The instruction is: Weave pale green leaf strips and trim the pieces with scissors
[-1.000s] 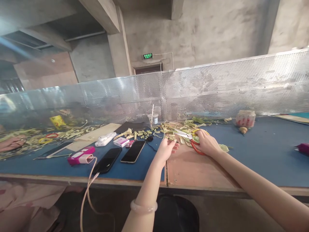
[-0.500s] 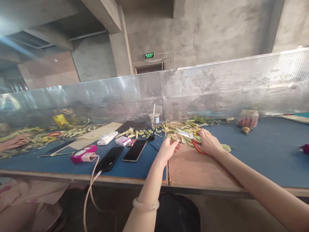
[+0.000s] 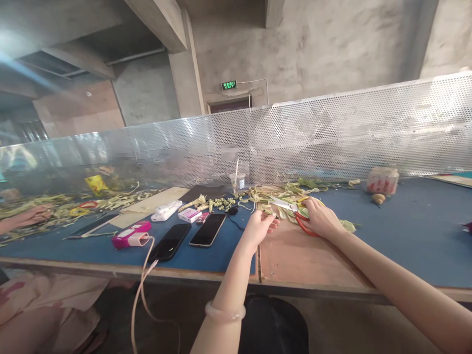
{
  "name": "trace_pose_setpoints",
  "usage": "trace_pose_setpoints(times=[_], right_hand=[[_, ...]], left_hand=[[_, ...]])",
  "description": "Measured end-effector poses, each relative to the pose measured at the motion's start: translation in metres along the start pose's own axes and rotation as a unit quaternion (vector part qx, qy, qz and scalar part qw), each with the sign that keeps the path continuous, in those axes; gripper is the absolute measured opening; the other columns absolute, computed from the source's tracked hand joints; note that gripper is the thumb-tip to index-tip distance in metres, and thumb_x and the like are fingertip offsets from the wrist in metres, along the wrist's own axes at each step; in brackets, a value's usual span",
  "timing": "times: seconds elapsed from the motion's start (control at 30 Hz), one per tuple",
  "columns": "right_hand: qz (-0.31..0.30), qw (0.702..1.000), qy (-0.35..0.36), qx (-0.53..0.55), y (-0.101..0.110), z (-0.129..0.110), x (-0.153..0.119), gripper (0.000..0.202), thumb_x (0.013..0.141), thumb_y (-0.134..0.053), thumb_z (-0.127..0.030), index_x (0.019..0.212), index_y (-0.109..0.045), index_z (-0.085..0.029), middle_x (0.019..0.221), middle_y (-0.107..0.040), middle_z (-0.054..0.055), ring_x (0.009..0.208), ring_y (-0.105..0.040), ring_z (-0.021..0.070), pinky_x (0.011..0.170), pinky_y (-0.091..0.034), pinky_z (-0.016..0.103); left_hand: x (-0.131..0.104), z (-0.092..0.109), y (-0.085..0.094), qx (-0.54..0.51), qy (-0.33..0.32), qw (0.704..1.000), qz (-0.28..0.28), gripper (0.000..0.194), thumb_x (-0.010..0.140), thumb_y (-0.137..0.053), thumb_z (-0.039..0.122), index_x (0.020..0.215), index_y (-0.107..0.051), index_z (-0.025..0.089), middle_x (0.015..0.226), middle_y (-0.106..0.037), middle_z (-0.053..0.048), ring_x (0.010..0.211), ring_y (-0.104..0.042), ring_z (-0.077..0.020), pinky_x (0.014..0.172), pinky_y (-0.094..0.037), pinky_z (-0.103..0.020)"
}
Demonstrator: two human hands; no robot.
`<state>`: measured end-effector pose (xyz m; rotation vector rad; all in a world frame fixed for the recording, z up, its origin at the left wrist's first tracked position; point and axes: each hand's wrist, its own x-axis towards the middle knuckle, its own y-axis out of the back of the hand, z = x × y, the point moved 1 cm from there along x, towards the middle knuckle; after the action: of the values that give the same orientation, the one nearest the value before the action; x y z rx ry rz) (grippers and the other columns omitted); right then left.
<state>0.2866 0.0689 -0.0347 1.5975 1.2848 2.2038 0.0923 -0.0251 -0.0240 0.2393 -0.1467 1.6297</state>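
My right hand (image 3: 320,217) is closed round the red and yellow handles of a pair of scissors (image 3: 284,204). Their silver blades point left, over a heap of pale green dried leaves and stalks (image 3: 291,189). Just below the blade tips is my left hand (image 3: 259,229), its fingers curled together. Something small and dark green shows at those fingertips, too small to name. Under both hands lies a brown board (image 3: 295,255) on the blue table. Several knobbly greenish pieces (image 3: 221,202) lie left of the heap.
Two phones (image 3: 208,229) (image 3: 171,242), a pink charger (image 3: 129,235) with a cable, a small box (image 3: 190,215) and a white power strip (image 3: 165,210) lie to the left. A cup with a straw (image 3: 238,181) and a plastic jar (image 3: 382,181) stand behind. A co-worker's hand (image 3: 37,215) is far left.
The whole scene has shifted very slightly to the right in view. My hands and the scissors stay in almost the same places relative to the heap.
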Motion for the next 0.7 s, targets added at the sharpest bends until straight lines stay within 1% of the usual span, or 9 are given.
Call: trace_pose_setpoints(times=[0.2, 0.4, 0.7], right_hand=[[-0.004, 1.000, -0.005, 0.008, 0.0018, -0.0014, 0.0002, 0.032, 0.080, -0.041, -0.045, 0.095, -0.048, -0.018, 0.096, -0.056, 0.011, 0.091, -0.052, 0.0241, 0.059, -0.039, 0.028], [-0.006, 1.000, -0.005, 0.004, 0.0014, -0.0011, -0.0001, 0.033, 0.080, -0.040, -0.046, 0.096, -0.047, -0.017, 0.097, -0.056, 0.010, 0.091, -0.053, 0.0237, 0.058, -0.038, 0.028], [-0.005, 1.000, -0.006, 0.010, 0.0014, -0.0014, 0.0002, 0.032, 0.079, -0.042, -0.044, 0.096, -0.048, -0.017, 0.097, -0.056, 0.011, 0.091, -0.052, 0.0239, 0.058, -0.038, 0.028]], left_hand=[[-0.0015, 0.0026, -0.0002, -0.004, 0.009, 1.000, -0.003, 0.019, 0.076, -0.055, 0.030, 0.083, -0.050, 0.014, 0.084, -0.065, -0.010, 0.070, -0.060, -0.0132, 0.060, -0.045, -0.024], [-0.0041, 0.0071, -0.0020, 0.004, 0.013, 1.000, 0.000, 0.014, 0.077, -0.052, 0.026, 0.082, -0.050, 0.013, 0.081, -0.064, -0.010, 0.068, -0.060, -0.0126, 0.058, -0.045, -0.023], [-0.0033, 0.0045, -0.0005, 0.010, 0.008, 1.000, -0.009, 0.017, 0.077, -0.053, 0.029, 0.084, -0.051, 0.013, 0.084, -0.065, -0.010, 0.070, -0.061, -0.0135, 0.060, -0.046, -0.024]])
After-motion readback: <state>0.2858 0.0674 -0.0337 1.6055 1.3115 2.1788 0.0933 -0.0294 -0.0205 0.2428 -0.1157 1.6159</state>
